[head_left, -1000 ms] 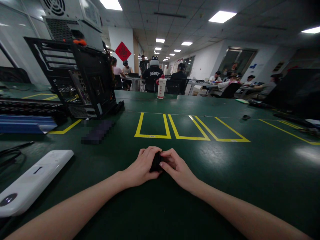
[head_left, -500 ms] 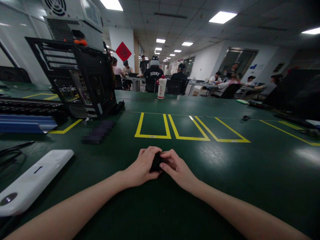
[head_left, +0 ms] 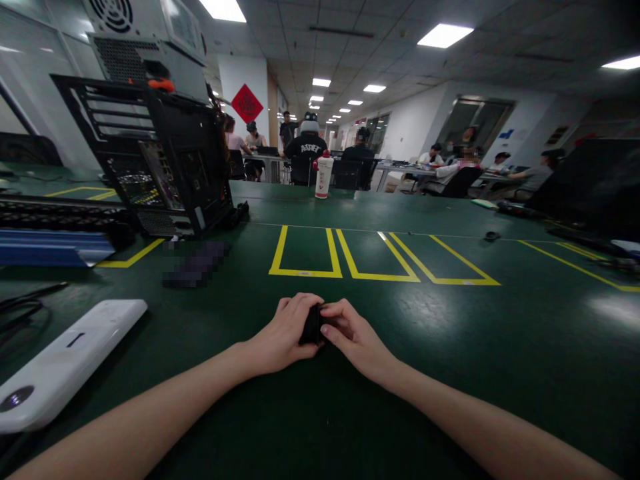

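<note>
Head view. My left hand (head_left: 283,337) grips a small, dark black object (head_left: 312,325), fingers over its top and thumb at its lower edge. My right hand (head_left: 363,343) is curled with its fingertips at the object's right edge; I cannot tell whether they pinch it or only rest there. Object position: between both hands, at the near middle of the dark green tabletop (head_left: 320,413). Its exact shape is mostly hidden by my fingers.

Beyond the hands: yellow tape outlines (head_left: 306,273) on the tabletop, and farther back a white cup with red details (head_left: 323,179), upright. Left side: a long white device with a round dark lens (head_left: 75,363), near my left forearm; behind it, an open black metal computer case (head_left: 187,160).
</note>
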The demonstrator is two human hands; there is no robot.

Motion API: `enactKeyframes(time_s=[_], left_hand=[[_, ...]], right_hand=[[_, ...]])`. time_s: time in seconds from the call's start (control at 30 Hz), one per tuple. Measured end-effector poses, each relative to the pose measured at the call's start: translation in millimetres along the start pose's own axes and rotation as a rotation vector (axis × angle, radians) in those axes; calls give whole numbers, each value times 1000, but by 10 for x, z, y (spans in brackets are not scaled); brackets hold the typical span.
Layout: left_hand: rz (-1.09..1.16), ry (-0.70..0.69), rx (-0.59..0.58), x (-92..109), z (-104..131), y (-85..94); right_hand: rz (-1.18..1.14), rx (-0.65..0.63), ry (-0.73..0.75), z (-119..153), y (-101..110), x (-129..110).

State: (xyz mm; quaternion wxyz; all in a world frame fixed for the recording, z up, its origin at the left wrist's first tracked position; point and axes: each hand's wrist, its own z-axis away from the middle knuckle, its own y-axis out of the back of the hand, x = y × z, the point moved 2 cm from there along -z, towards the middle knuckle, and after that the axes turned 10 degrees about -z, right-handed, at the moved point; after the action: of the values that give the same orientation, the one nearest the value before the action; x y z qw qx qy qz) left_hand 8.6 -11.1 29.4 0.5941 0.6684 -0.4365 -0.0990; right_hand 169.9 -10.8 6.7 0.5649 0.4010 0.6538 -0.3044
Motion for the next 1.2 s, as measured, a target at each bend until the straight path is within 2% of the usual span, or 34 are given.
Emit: enactKeyframes(time_s=[0.23,0.37,0.57,0.7,0.8,0.97,1.2], left_hand=[[-14,9,1,-12,-6,-18],[-10,13,3,-18,0,-23],[-1,7,14,-3,-2,-8],[7,21,9,-1,0,-1],[9,17,3,2,1,5],[12,8,7,9,2,22],[9,15,49,-44,1,-52]], right_hand=[[44,13,-69,1,-6,8],[5,-39,-1,11,-8,-8],[17,35,-5,-8,-4,-5],[87,46,-42,-10,2,15],[151,19,-7,4,4,17],[122,3,39,21,-7,-1],[42,33,-27,-6,1,45]])
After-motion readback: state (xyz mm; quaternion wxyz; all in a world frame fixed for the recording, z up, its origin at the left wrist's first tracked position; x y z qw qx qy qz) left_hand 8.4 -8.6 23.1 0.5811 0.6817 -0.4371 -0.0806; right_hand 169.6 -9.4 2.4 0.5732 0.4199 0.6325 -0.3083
